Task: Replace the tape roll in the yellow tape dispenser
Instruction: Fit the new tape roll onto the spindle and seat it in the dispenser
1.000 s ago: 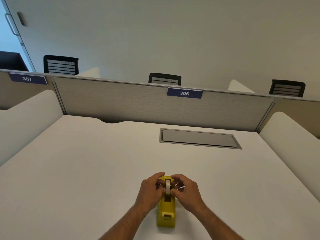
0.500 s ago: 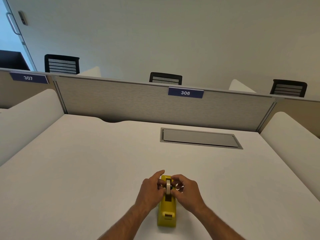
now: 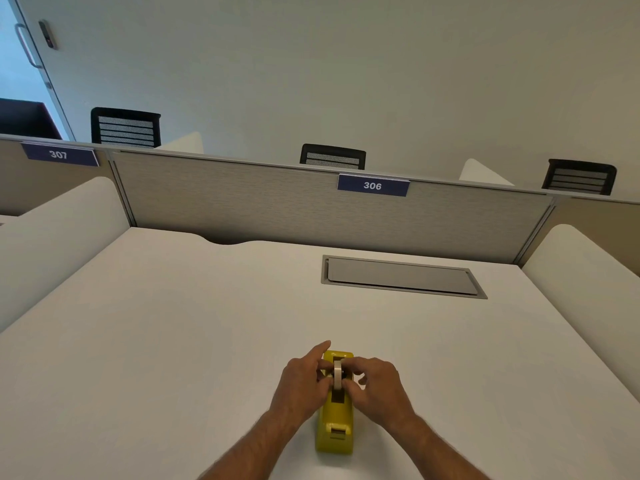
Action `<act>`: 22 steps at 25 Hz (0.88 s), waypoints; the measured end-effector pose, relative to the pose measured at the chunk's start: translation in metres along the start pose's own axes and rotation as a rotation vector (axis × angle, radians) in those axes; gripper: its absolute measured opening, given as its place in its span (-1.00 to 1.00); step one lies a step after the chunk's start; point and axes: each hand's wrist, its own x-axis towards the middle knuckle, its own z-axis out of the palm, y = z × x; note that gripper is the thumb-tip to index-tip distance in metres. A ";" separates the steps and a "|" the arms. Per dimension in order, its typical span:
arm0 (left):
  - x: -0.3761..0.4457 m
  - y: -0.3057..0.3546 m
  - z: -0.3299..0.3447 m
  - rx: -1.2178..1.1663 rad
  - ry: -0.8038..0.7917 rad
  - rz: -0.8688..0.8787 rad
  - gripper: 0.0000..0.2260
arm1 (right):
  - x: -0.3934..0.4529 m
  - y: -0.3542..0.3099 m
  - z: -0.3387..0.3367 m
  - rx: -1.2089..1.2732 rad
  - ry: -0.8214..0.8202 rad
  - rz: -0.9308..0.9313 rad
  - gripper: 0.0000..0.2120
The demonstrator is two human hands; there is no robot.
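Note:
The yellow tape dispenser [image 3: 335, 422] lies lengthwise on the white desk [image 3: 173, 341], its cutter end nearest me. A pale tape roll [image 3: 337, 373] stands on edge in the dispenser's slot at the far end. My left hand [image 3: 304, 381] pinches the roll from the left, index finger stretched out past the dispenser's far end. My right hand [image 3: 377, 384] pinches the roll from the right. Both hands hide the roll's sides and hub.
A grey recessed cable hatch [image 3: 401, 277] sits in the desk beyond the dispenser. A fabric partition [image 3: 242, 206] with a "306" label [image 3: 373, 185] closes the far edge. White side dividers [image 3: 55, 237] flank the desk; black chair backs [image 3: 332, 156] show behind.
Both hands stay on the roll at the dispenser. My left index finger has straightened and points forward. The roll sits slightly lower in the slot.

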 end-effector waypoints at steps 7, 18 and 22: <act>0.000 -0.006 0.000 0.014 -0.017 0.047 -0.40 | 0.000 0.008 0.003 0.032 0.017 -0.044 -0.88; -0.003 -0.018 0.000 0.077 -0.155 0.089 -0.33 | 0.000 0.006 0.005 0.024 -0.084 -0.047 -0.69; -0.002 -0.015 0.001 0.001 -0.174 0.086 -0.40 | 0.001 0.006 0.003 0.008 -0.089 -0.044 -0.63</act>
